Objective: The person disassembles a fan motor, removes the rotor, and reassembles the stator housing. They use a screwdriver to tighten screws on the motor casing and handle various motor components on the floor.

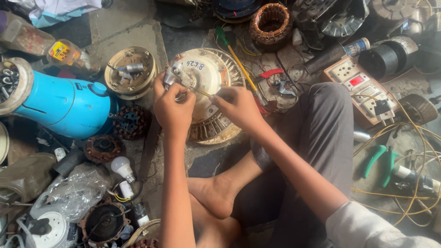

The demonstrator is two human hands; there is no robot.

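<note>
**On the floor, at the fan motor: wire work**

On the floor before crossed legs: round ribbed motor housing [209, 92], tilted, with a small capacitor [171, 73] at its upper left. Left hand [173, 108]: fingers closed around a wire loop beside the capacitor. Right hand [239, 106]: fingers pinched on a thin yellow wire [202, 92]. Handling advice: keep the wire taut and short between the hands, steady the housing, avoid kinking. Nearby: screwdriver [236, 57], blue casing [64, 105], switchboard [360, 89], green pliers [381, 160].

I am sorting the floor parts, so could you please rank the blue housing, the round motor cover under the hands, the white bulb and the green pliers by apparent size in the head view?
1. Blue housing
2. Motor cover, close to it
3. Green pliers
4. White bulb
</note>
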